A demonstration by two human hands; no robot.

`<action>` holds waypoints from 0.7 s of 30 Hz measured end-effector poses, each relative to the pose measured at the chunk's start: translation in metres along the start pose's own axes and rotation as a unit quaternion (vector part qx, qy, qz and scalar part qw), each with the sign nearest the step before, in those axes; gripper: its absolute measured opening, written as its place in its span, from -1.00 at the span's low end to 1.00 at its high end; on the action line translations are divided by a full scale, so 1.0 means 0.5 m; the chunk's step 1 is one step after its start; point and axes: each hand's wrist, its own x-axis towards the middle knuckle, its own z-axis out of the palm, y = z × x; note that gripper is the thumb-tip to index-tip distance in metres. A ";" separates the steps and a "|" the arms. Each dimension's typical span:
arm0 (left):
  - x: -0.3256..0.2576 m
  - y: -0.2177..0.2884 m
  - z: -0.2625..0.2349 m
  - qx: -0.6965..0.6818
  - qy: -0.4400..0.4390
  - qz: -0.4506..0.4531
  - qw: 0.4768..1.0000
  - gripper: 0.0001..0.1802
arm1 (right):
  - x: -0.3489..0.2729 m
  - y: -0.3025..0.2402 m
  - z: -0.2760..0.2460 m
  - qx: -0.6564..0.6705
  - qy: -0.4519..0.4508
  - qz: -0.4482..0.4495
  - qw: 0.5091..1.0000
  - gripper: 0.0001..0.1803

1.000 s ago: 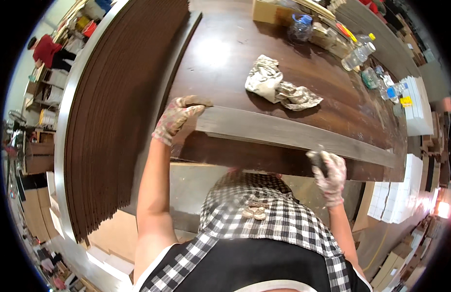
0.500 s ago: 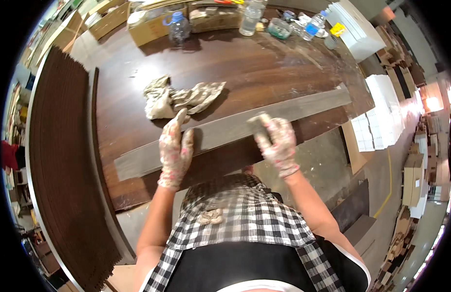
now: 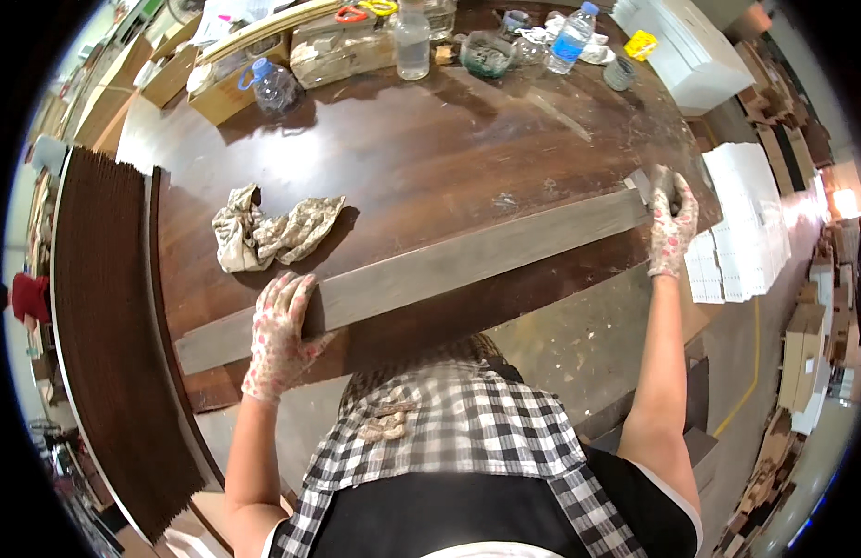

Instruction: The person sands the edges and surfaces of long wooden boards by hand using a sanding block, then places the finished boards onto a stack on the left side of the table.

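Note:
A long, narrow grey board (image 3: 468,256) lies slantwise on the brown worktable, close to its near edge. My left hand (image 3: 284,335), in a white glove with pink spots, rests across the left part of the board, fingers stretched out and thumb apart. At the board's far right end is my right hand (image 3: 672,228), gloved alike. Its fingers curl round a small dark grey pad, mostly hidden and blurred. Beside them, a small grey flat piece (image 3: 639,184) sits at the board's end. A crumpled, stained cloth (image 3: 274,231) lies beyond my left hand.
A tall stack of dark brown strips (image 3: 105,335) stands at the left. Along the table's back are a blue-capped jug (image 3: 274,91), clear bottle (image 3: 412,45), labelled water bottle (image 3: 572,39), glass bowl (image 3: 486,56) and cardboard box (image 3: 224,98). White stacked panels (image 3: 739,223) stand right.
My right hand has swept from the board's middle to its right end. My left hand has moved left and nearer to me, now lying across the board. The whole view has shifted.

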 end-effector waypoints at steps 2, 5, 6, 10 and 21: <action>0.011 -0.002 -0.006 -0.020 -0.041 -0.032 0.998 0.01 | -0.047 -0.084 0.048 0.175 -0.027 -0.069 0.982 -0.50; 0.020 0.007 -0.026 -0.005 -0.024 -0.018 1.000 0.04 | -0.089 -0.184 0.069 0.197 -0.066 -0.169 0.964 -0.48; 0.026 0.013 -0.037 0.005 0.001 0.002 1.000 0.03 | -0.099 -0.199 0.073 0.226 -0.072 -0.172 0.956 -0.48; 0.012 0.013 -0.044 0.113 0.069 -0.014 0.991 -0.08 | -0.129 -0.262 0.079 0.280 -0.066 -0.148 0.946 -0.46; -0.011 0.001 0.017 0.023 -0.002 0.046 0.999 -0.29 | -0.225 -0.393 0.110 0.259 -0.234 -0.238 0.906 -0.48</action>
